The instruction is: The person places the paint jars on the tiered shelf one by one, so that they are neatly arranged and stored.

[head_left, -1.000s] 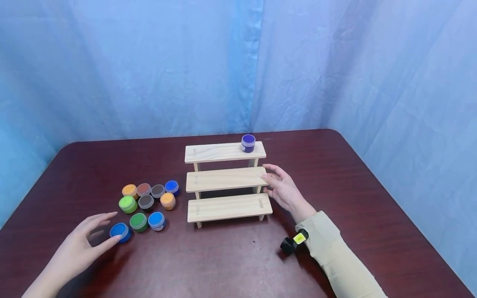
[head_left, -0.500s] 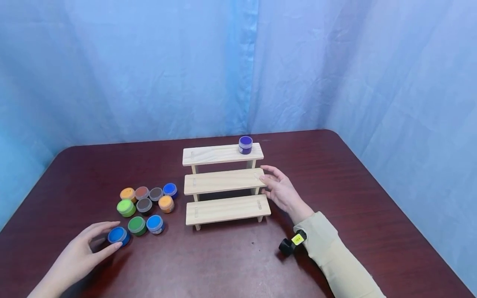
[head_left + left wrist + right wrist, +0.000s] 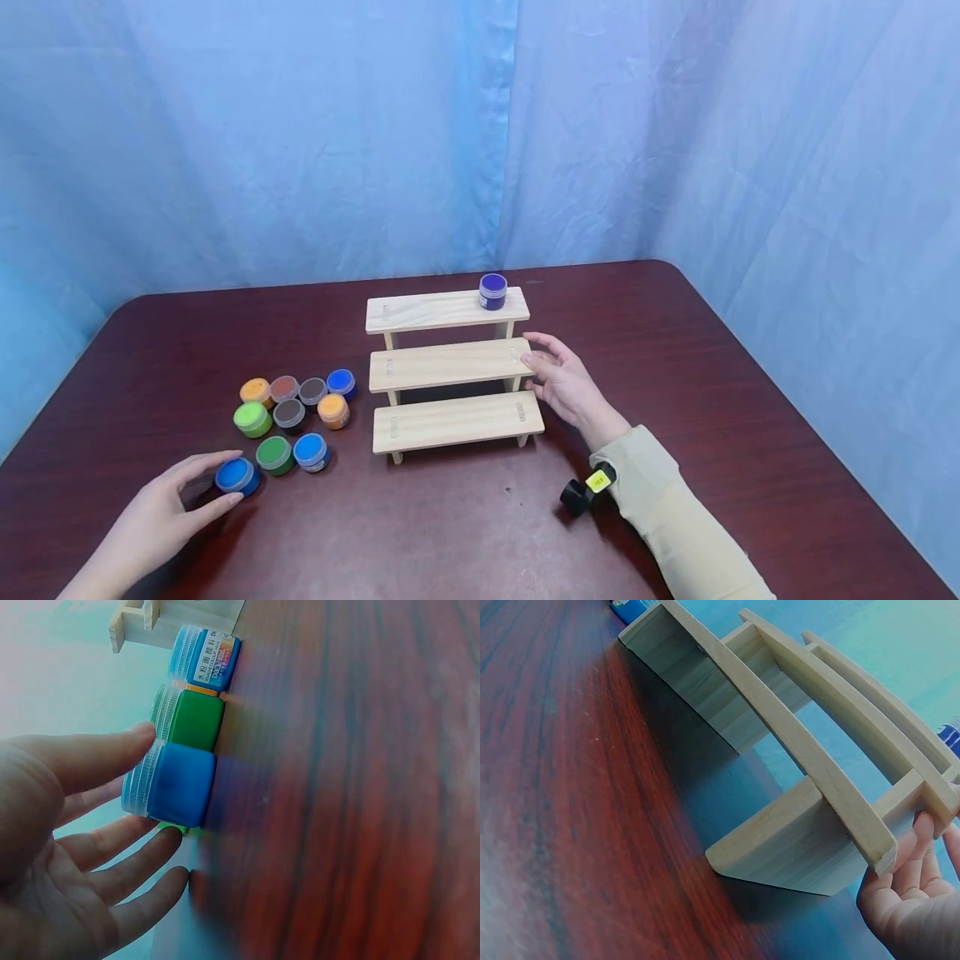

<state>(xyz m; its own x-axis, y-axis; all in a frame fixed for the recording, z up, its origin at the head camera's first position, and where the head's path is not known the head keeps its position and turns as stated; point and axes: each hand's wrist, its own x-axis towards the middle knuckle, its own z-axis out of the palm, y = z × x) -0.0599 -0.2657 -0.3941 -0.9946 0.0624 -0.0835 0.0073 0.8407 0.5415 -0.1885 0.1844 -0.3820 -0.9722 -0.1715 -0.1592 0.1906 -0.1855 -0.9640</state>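
My left hand (image 3: pixel 157 512) has its thumb and index finger on either side of a blue paint jar (image 3: pixel 237 476), pinching it by its clear lid; the other fingers spread below in the left wrist view, apart from the jar (image 3: pixel 182 786). The jar stands upright on the table beside a green paint jar (image 3: pixel 275 455). With my right hand (image 3: pixel 572 387) I hold the right end of the middle step of a three-tier wooden stand (image 3: pixel 450 364), thumb on top. A purple paint jar (image 3: pixel 492 292) sits on the top step, toward its right end.
Several more paint jars cluster left of the stand, among them a light blue jar (image 3: pixel 311 452), a lime green jar (image 3: pixel 252 418) and an orange jar (image 3: pixel 333 411). A black wrist camera (image 3: pixel 577 497) sits at my right cuff. Blue curtains (image 3: pixel 337 150) hang behind the table (image 3: pixel 420 533).
My left index finger and thumb have closed in on the blue paint jar. The right hand stays at the stand. The whole head view has shifted slightly.
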